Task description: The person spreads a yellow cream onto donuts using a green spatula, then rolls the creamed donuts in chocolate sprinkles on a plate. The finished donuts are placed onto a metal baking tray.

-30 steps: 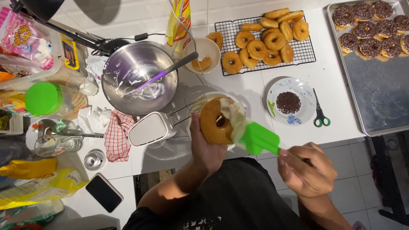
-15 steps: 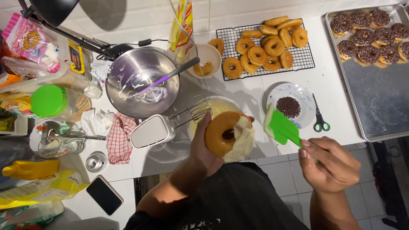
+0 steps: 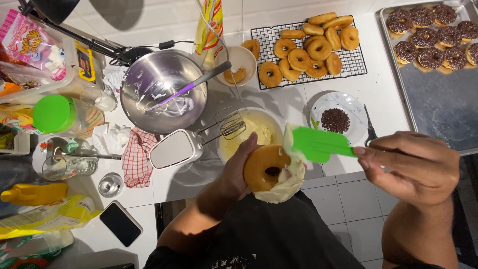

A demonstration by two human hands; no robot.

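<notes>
White countertop w/ tiled floor below it, crowded w/ baking gear. Your left hand (image 3: pixel 238 172) sits at center, fingers curled round a glazed-brown donut (image 3: pixel 266 168), gripping it from the left edge w/ the ring facing the camera; pale cream (image 3: pixel 286 183) clings to its lower right side and sags off the bottom. Your right hand (image 3: pixel 411 167), at 3 o'clock from the donut, pinches the handle of a green spatula (image 3: pixel 316 144) btwn thumb and fingertips, blade tip coated in cream and hovering just above the donut's top right, close but apparently not touching. Judging by this, you're mid-frosting: cream is on, not yet spread even. Next move prob calls for laying the blade flat on the ring and sweeping round while the left hand turns it, keeping it over the cream bowl (image 3: pixel 251 130) at 12 o'clock so drips land there. Hand mixer (image 3: pixel 174 148) lies at 9 o'clock from that bowl, beaters resting on its rim. Steel mixing bowl (image 3: pixel 162 92) sits at 10 o'clock, plain donuts on the wire rack (image 3: pixel 311 50) at 1 o'clock, plate of chocolate sprinkles (image 3: pixel 336 119) at 2 o'clock, tray (image 3: pixel 438 104) w/ sprinkled donuts far at 2 o'clock.
</notes>
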